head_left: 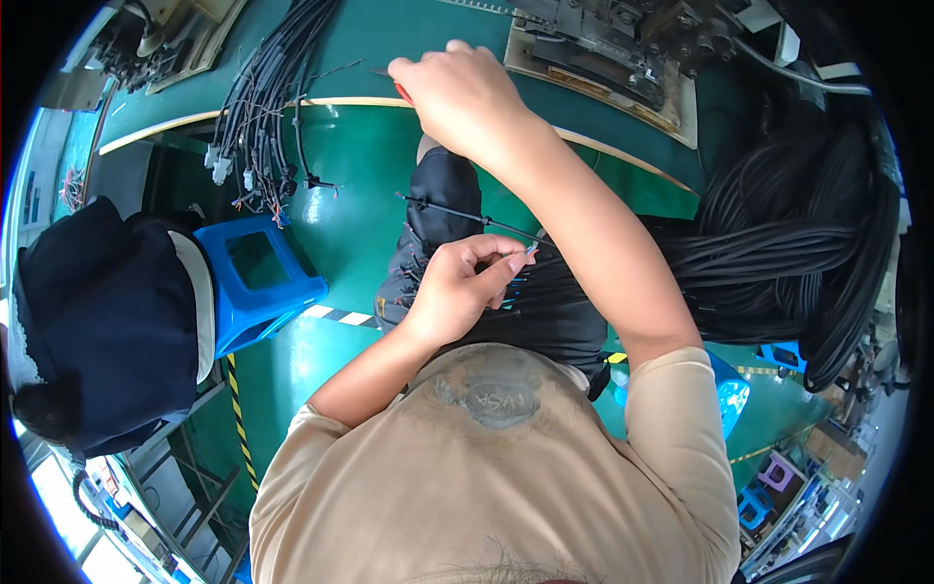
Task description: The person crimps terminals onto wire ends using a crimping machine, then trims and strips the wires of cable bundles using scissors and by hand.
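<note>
The left hand [457,287] is closed in a pinch, thumb against forefinger, on a cable end [530,255] whose thin coloured wires show just past the fingertips. It is held above the lap, probably so that the fine strands stay spread and easy to see. The right hand [462,92] reaches forward over the edge of the counter [409,29], curled around a red-handled tool [403,92]; the fist hides most of it, so its kind cannot be told.

Beneath the left hand, black cables [662,255] lie across the thighs, running in from a large heap [788,234] at the person's right; the lap seems to serve as a rest that keeps the ends within reach. At the front left, a cable bundle [277,88] hangs over the counter's edge, perhaps so its pale connectors [220,165] dangle free. A machine [623,49] stands on the counter at the right.
</note>
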{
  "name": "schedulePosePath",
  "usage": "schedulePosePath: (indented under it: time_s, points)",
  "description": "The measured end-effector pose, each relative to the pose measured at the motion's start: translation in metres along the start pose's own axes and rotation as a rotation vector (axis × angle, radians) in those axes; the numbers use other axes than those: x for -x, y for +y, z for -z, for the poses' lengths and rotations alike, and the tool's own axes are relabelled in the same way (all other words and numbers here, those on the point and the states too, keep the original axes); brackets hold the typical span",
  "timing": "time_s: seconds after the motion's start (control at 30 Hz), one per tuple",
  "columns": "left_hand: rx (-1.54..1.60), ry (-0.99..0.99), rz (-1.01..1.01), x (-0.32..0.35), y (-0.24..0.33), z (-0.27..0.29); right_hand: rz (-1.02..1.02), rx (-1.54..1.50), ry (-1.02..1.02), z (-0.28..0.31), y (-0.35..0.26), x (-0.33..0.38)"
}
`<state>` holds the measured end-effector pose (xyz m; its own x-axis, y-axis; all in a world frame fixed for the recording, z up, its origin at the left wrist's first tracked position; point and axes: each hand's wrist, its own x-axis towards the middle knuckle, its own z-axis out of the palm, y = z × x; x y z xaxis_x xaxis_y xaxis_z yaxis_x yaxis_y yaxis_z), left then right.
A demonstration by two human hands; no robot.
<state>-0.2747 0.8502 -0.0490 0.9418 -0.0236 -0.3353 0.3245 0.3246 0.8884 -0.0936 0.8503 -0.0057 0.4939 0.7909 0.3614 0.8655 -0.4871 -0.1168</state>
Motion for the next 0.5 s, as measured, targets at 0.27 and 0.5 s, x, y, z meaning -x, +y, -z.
schedulePosePath:
  time_s: [0.27,0.5]
  points:
    - [0.111,0.049,-0.001,0.0,-0.001,0.008,-0.062,-0.158,0.052,0.025,0.009,0.023]
    - [0.209,0.067,-0.055,-0.001,0.009,0.009,-0.701,-1.34,-0.078,0.076,0.019,0.177]
